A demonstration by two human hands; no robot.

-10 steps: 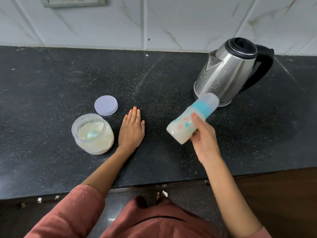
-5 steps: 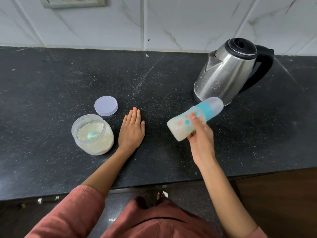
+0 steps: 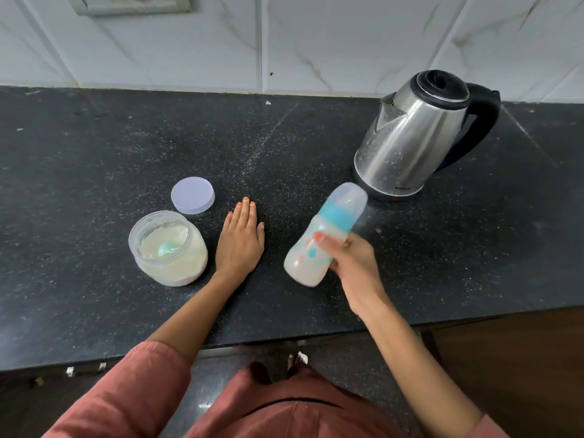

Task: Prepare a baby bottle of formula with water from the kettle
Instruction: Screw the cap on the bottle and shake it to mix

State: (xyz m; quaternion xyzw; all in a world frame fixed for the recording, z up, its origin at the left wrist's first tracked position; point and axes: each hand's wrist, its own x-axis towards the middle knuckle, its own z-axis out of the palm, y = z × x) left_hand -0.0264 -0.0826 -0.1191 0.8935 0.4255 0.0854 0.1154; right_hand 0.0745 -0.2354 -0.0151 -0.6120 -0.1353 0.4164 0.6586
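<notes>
White marbled tiles are backing a dark speckled surface (image 3: pixel 94 147), with plenty of bare room across its left and middle. The right hand (image 3: pixel 354 263) is gripping the capped bottle (image 3: pixel 325 235) around its middle, holding it clear of the surface and tilted, its long axis running from the milky base near the person up and away to the cap, which is pointing toward the kettle (image 3: pixel 414 137) just beyond. The blur on the bottle is suggesting shaking to mix. The left hand (image 3: pixel 241 237) is lying flat and open, palm down, holding nothing, between the bottle and the open powder jar (image 3: pixel 167 248), whose lid (image 3: pixel 192 195) is sitting just behind it.
</notes>
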